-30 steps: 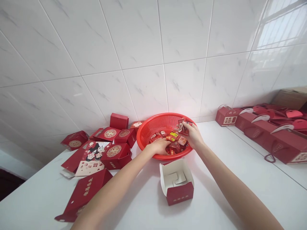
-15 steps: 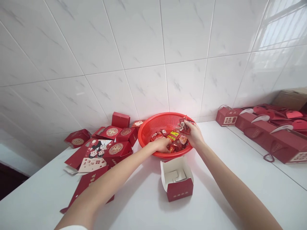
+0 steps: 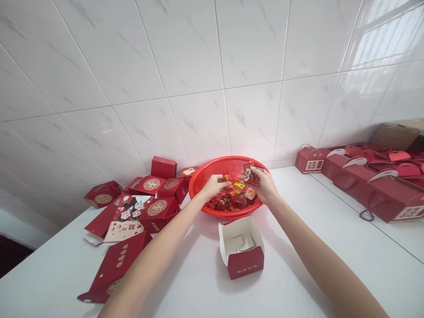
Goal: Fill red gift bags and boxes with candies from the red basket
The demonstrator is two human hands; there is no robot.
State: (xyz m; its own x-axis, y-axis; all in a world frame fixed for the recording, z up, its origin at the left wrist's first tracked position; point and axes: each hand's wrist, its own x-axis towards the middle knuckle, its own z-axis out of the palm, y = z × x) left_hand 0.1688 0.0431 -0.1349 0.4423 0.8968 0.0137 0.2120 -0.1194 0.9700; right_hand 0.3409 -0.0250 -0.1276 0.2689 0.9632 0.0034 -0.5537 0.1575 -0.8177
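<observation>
A red plastic basket [image 3: 198, 182] against the wall holds several wrapped candies [image 3: 243, 201], mostly red, one with a yellow label. Over its left side, my left hand [image 3: 213, 185] pinches a small red-wrapped candy [image 3: 227, 177]. My right hand [image 3: 266, 185], at the basket's right rim, is closed on red candy packets [image 3: 251, 174] with dark and white print; their exact number is hidden by the fingers. In front of the basket stands an open red box [image 3: 245, 265] with a white inside, and no candy shows in it.
Red boxes [image 3: 159, 210] and flattened red cartons [image 3: 122, 260] lie on the left of the white table [image 3: 285, 282]. Several red handled gift boxes [image 3: 374, 190] line the right side, with a brown cardboard box [image 3: 394, 134] behind. A tiled wall [image 3: 198, 123] bounds the back.
My left hand has lifted from among the candies, now with a small red candy between its fingers. My right hand still holds its packets. The view has shifted slightly.
</observation>
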